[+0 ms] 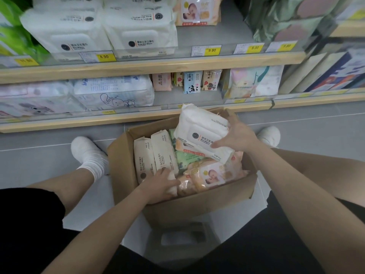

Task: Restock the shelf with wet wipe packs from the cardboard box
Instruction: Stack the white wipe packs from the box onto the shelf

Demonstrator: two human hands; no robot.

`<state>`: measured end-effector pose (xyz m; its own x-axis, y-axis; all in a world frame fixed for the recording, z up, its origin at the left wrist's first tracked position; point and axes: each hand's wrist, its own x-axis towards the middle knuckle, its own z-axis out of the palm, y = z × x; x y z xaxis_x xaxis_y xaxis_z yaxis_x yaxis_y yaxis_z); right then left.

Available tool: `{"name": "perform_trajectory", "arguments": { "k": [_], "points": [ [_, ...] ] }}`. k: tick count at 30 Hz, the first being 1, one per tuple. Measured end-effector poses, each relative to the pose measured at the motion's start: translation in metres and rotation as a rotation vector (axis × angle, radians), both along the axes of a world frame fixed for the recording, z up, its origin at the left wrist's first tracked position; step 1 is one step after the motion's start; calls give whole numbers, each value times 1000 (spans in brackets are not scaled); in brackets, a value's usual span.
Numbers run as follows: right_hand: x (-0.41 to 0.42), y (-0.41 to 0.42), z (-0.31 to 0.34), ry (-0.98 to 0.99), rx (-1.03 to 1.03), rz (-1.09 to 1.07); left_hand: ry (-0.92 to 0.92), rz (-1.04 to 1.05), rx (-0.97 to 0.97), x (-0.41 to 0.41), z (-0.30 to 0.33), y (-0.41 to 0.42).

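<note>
An open cardboard box (126,167) sits on the floor between my feet, filled with several wet wipe packs. My right hand (237,136) grips a white wet wipe pack (199,129), held tilted above the box's far right side. My left hand (160,182) is down inside the box, fingers closed around the near end of an upright cream wipe pack (163,153). An orange baby-picture pack (213,175) lies at the box's front right. Matching white wipe packs (138,30) stand on the upper shelf (158,63).
The lower shelf (138,118) holds large tissue bundles at left and small wipe packs (192,82) in the middle. An open gap on the upper shelf lies right of the white packs, near the 9.90 tag (211,50). My white-shoed feet flank the box on grey floor tiles.
</note>
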<state>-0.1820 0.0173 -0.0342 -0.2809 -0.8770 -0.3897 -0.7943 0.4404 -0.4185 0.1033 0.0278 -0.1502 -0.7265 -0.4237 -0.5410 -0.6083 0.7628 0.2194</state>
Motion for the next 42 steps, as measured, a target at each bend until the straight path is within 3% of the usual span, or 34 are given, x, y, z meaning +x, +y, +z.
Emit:
{"name": "perform_trajectory", "arguments": {
  "k": [8,16,24,32,42],
  "points": [
    [4,6,11,8,-25,23,-29,11,11,7,33,-2],
    [-5,4,54,70,-121,25,64,119,-14,25,63,-8],
    [12,-15,97,73,-207,27,467,494,-73,68,152,-56],
    [46,-59,125,119,-303,83,756,782,-238,123,187,-105],
    [134,-177,192,271,-498,204,1013,937,-411,189,222,-181]
  ]
}}
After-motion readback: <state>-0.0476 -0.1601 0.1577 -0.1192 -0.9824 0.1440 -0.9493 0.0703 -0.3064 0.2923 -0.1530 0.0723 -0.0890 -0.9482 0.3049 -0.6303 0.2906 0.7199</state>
